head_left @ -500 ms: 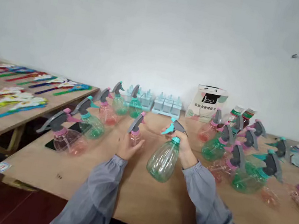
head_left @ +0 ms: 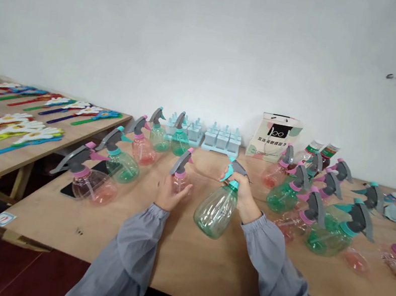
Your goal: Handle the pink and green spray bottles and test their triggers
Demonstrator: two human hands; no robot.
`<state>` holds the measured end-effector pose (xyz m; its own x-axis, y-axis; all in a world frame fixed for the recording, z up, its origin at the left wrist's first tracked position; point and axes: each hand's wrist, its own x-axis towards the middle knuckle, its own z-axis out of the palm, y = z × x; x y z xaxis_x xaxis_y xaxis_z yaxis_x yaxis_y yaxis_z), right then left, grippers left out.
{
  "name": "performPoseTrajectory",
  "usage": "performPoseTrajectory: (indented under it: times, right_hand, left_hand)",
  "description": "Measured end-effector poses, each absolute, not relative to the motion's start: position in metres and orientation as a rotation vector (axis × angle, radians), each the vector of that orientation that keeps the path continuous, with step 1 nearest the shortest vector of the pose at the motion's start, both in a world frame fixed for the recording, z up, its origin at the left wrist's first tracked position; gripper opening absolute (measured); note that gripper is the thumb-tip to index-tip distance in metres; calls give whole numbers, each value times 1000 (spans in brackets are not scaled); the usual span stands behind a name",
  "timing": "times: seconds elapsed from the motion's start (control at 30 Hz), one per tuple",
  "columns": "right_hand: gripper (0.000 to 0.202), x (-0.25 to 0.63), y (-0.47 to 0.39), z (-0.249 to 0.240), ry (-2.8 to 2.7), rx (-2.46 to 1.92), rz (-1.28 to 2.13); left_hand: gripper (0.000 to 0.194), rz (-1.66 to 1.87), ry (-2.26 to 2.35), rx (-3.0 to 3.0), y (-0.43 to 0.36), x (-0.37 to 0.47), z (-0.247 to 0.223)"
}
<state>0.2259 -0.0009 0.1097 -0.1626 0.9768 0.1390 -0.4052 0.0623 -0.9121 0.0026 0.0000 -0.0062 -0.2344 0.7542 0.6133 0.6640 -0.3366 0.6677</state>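
My left hand [head_left: 169,193] is wrapped round a pink spray bottle [head_left: 179,178] with a grey and pink head, low over the wooden table. In my right hand [head_left: 242,189] is a green spray bottle [head_left: 216,211], gripped at its neck just under the grey and teal head, its body tilted with the base toward me. Pink and green spray bottles stand on both sides, among them a green one [head_left: 122,166] on the left and another green one [head_left: 329,235] on the right.
Light blue moulds [head_left: 221,139] and a printed paper bag [head_left: 272,138] stand by the wall, with two capped bottles right of the bag. On another table [head_left: 47,134] at the left lie colourful hand-shaped sticks. A dark phone [head_left: 68,190] lies behind the leftmost bottle.
The base of the green bottle in my right hand has shifted slightly left and up. My left hand and its pink bottle look almost unchanged.
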Motion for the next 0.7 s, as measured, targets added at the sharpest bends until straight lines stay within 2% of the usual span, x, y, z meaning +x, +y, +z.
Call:
performPoseTrajectory:
  times: [0.27, 0.5, 0.7]
  right_hand:
    - [20, 227, -5, 115, -1067, -757, 1448]
    - [15, 232, -4, 115, -1021, -702, 1358]
    - [21, 231, -4, 117, -1096, -724, 1355]
  left_hand:
    - [50, 1630, 1766, 1902, 1, 3, -6]
    - [48, 1599, 1787, 1901, 0, 3, -6]
    - [46, 1623, 1726, 1908, 1, 3, -6]
